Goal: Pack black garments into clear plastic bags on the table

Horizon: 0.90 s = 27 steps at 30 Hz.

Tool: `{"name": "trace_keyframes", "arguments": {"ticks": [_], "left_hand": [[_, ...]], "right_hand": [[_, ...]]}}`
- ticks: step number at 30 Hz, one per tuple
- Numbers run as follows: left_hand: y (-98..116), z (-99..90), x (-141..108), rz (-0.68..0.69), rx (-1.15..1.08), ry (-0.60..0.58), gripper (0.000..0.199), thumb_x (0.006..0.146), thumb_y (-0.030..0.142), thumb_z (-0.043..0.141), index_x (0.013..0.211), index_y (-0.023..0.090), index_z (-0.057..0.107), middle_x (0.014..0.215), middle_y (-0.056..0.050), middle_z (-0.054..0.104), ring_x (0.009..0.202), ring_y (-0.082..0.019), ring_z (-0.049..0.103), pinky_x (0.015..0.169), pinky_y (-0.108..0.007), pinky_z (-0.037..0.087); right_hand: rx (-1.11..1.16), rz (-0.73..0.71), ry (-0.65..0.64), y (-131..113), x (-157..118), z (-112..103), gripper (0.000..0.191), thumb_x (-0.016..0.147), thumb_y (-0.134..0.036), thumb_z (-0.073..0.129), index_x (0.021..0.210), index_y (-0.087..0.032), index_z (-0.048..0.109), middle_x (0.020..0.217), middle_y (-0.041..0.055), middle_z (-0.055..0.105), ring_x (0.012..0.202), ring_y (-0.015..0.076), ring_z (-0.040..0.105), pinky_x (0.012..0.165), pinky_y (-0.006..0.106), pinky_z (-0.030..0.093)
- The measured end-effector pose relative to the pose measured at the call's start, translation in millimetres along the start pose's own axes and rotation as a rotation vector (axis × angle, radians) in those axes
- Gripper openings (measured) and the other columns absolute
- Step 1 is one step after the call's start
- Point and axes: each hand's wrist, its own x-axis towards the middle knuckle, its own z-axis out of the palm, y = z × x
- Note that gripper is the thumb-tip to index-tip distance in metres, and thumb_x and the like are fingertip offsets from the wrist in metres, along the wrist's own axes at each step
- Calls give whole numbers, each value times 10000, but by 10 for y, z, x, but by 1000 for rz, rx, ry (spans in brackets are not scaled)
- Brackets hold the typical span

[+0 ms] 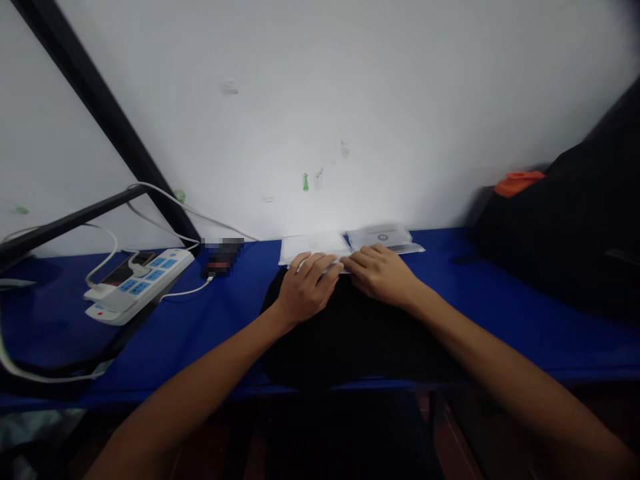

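As I watch from far away, both hands are side by side over the far edge of a black cloth (350, 340), which lies on the blue worktop (223, 310). The left hand (306, 287) has its fingers slightly apart and bent over the near edge of a whitish packet (306, 245); I cannot tell whether they pinch it or only rest on it. The right hand (379, 272) has its fingers curled close together, with the tips near the right corner of the same packet. What is under these tips is hidden from me, so I cannot tell if they hold something.

Behind the right hand, a second packet (387, 235) with a round mark lies near the wall (425, 120), just beside the first one. Well to the left I see a dark phone (223, 255), partly blurred, with a white cable (187, 292) in its near end, and then a white power strip (139, 288). At the far right stands a dark bundle (555, 253), with an orange piece (520, 183) at its upper left side.
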Motion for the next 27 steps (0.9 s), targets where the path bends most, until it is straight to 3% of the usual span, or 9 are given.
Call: {"name": "trace_keyframes", "arguments": {"ticks": [4,8,12,15,19,23,27], "left_hand": [[-56,5,-2,-20,-24,-77,151,961,165,500,1046,178,624,964,-62,713,887,-217,633,831,-381,440],[-157,5,-5,-139,-38,-59,108,962,183,503,984,177,609,942,-61,703,882,-215,619,787,-364,416],[-231,-23,-4,-236,-30,-19,92,956,222,524,987,179,599,938,-61,695,881,-222,611,790,-376,411],[-196,-54,8,-218,-63,6,123,948,225,537,1047,175,591,988,-78,689,934,-233,611,824,-388,431],[-28,-99,33,-59,-175,57,225,944,241,579,1161,184,557,1068,-78,682,996,-217,618,884,-378,473],[106,-126,49,39,-254,90,130,956,198,567,1085,203,578,976,-42,694,908,-179,639,835,-337,497],[116,-125,64,51,-281,105,62,964,175,545,1010,196,581,914,-35,691,869,-170,639,800,-323,502]], "right_hand": [[78,-27,-27,34,-8,-2,269,987,-260,457,1158,-143,628,963,108,695,842,236,594,753,362,405],[171,51,-45,285,-115,-137,350,965,-421,522,1162,-149,619,1016,126,686,931,261,615,807,383,442],[274,104,-29,439,-201,-191,251,1004,-353,449,1020,-177,627,863,82,659,801,210,611,716,339,460],[306,80,49,366,-189,-149,261,1027,-332,403,950,-187,606,796,64,631,734,188,585,658,319,447],[355,-6,177,114,-115,-87,218,1017,-308,440,931,-181,595,764,47,618,677,158,557,606,291,425],[449,-103,238,-69,-71,-79,172,990,-260,457,945,-169,595,751,35,596,645,144,529,563,275,407],[587,-117,226,-104,-71,-103,127,953,-223,478,992,-176,589,779,31,597,656,134,532,567,263,428]]}}
